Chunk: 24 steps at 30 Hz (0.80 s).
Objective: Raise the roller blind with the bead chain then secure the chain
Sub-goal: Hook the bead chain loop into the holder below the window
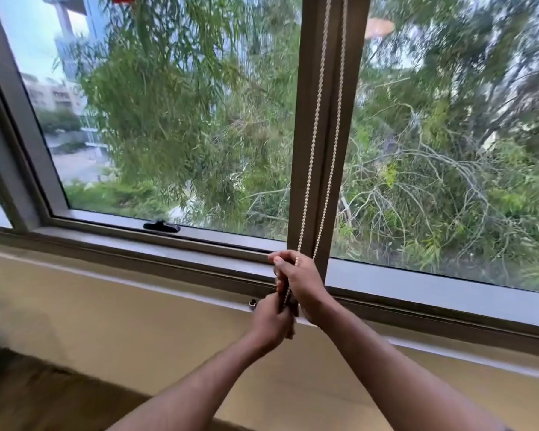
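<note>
The pale beaded metal chain (316,132) is gripped closed by the right hand (299,281), with the left hand (271,321) closed on it just below. Above the grip both strands hang taut. Light, limp and slippery, it is best pinched between beads.
</note>
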{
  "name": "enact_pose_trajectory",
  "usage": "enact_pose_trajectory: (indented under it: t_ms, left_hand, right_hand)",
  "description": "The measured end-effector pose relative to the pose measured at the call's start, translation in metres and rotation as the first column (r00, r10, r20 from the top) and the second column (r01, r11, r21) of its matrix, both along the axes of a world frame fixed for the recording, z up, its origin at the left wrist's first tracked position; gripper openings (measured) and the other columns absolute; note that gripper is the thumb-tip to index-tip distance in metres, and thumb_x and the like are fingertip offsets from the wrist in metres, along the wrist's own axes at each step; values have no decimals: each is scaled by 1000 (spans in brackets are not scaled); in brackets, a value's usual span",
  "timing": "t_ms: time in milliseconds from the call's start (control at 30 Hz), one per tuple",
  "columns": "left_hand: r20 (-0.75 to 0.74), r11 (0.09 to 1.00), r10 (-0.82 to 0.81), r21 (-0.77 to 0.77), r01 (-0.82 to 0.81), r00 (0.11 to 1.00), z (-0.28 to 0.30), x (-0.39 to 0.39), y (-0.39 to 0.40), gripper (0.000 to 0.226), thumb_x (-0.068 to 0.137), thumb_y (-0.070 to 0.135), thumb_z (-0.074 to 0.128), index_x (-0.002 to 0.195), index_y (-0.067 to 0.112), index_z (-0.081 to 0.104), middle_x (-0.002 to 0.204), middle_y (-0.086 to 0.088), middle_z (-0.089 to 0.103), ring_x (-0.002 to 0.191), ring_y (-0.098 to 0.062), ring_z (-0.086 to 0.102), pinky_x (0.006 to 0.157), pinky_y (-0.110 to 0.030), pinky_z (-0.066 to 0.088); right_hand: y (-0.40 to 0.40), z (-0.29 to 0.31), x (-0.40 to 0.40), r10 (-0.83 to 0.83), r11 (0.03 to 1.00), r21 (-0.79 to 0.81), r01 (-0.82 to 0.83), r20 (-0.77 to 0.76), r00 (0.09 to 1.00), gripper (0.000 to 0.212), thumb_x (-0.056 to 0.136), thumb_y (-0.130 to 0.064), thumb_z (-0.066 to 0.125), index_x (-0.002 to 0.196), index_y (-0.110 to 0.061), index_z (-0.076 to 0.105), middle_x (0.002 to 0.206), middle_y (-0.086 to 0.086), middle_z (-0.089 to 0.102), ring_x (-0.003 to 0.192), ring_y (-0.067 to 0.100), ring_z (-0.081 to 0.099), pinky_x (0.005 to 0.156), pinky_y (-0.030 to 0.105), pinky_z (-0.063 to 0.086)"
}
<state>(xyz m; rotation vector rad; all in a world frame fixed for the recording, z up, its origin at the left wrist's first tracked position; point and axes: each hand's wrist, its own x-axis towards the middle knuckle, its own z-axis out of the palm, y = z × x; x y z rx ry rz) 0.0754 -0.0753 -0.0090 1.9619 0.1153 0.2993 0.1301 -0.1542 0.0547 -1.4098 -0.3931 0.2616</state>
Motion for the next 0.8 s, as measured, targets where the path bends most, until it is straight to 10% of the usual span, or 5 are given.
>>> enact_pose_trajectory:
  t_ms: [200,400,633,800]
  left_hand:
    - [-154,971,-117,188,146,981,-47,12,27,23,85,24,46,68,27,61,55,5,69,54,-10,68,56,-32,53]
    - [-100,988,-143,48,149,985,-68,37,44,23,87,25,50,75,12,65,65,-9,70,64,-40,65,57,-57,54]
    - [38,968,-237,96,233,971,-67,65,77,24,84,30,48,74,40,67,55,6,65,52,-8,59,53,-27,45]
    - [177,990,-134,-9,138,975,-80,74,99,19,96,29,57,81,21,65,60,-6,65,54,-22,63,53,-40,51]
  right_hand:
    - [10,-56,9,-32,996,-83,28,-50,998,10,101,-12,62,100,-10,71,60,-3,52,51,10,48,52,21,43]
    - [25,-75,24,-32,999,-42,34,43,999,16,87,-24,78,98,-14,72,68,-11,64,60,5,58,59,16,50]
    - [26,-92,42,33,995,90,-36,43,999,59,85,-61,71,121,-14,67,105,15,76,90,29,69,57,29,44]
    - [33,-115,49,-153,947,278,162,-55,987,41,99,-40,57,103,-2,73,93,24,75,87,35,72,78,42,60]
